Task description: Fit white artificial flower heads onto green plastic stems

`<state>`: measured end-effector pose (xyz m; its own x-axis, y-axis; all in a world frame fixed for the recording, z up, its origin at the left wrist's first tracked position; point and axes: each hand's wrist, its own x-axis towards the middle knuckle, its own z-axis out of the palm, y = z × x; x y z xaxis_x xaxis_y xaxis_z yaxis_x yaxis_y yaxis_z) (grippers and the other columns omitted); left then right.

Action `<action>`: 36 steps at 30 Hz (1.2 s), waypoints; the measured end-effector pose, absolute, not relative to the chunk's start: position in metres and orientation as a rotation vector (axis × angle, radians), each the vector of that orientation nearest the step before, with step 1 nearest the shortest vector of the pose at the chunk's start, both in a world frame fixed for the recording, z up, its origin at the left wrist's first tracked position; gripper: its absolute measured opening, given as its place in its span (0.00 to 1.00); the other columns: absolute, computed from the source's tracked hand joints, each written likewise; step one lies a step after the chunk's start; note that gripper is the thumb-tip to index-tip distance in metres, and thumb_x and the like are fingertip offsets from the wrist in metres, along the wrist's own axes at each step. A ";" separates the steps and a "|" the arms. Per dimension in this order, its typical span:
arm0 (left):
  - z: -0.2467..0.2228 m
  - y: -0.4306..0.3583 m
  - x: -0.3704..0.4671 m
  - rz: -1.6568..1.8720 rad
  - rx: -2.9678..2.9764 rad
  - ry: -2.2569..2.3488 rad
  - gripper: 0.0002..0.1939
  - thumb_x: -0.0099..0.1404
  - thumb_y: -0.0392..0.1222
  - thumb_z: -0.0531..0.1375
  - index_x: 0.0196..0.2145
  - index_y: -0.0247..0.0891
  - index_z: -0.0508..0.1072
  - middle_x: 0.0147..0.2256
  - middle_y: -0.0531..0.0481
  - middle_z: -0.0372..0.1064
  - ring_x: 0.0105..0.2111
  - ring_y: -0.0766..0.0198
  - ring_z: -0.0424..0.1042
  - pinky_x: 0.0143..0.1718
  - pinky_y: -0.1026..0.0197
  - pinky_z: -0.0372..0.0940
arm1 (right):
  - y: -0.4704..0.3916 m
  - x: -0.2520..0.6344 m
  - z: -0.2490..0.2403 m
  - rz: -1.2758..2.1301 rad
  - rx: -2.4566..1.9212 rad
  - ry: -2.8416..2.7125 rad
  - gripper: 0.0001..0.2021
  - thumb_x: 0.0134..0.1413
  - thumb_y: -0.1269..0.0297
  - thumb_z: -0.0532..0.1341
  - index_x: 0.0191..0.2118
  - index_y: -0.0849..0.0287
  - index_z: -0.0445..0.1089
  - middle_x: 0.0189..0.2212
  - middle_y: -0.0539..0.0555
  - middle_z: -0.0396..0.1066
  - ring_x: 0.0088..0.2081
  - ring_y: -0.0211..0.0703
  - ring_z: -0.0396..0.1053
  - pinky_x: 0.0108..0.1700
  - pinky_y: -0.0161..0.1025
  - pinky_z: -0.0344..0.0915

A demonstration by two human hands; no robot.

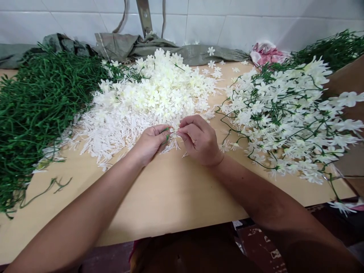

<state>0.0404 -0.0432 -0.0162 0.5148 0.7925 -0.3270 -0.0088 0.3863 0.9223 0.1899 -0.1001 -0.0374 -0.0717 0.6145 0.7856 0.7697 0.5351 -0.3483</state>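
My left hand (pixel 155 142) is closed in a pinch on a green plastic stem (pixel 167 137), of which only a short piece shows at the fingertips. Facing it, my right hand (pixel 199 138) pinches a white artificial flower (pixel 174 131) between thumb and forefinger. Flower and stem meet between the two hands; whether they are joined I cannot tell. Just behind the hands lies a heap of loose white flower heads (pixel 162 91), with thin white strands (pixel 113 132) along its front.
Green plastic stems (pixel 51 91) are piled high at the left. On the right lie white flowers on green stems (pixel 284 117), with more greenery (pixel 335 49) behind. Grey cloth (pixel 199 54) and a pink-white rag (pixel 267 54) line the tiled wall. The tabletop (pixel 159 197) ends close to my body.
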 end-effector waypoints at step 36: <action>-0.014 -0.038 0.036 0.462 1.152 0.807 0.15 0.46 0.43 0.69 0.22 0.35 0.67 0.12 0.61 0.50 0.13 0.78 0.45 0.17 0.68 0.38 | -0.097 0.190 -0.038 0.127 -1.082 -1.705 0.06 0.56 0.71 0.57 0.28 0.58 0.64 0.33 0.54 0.68 0.36 0.38 0.68 0.40 0.40 0.69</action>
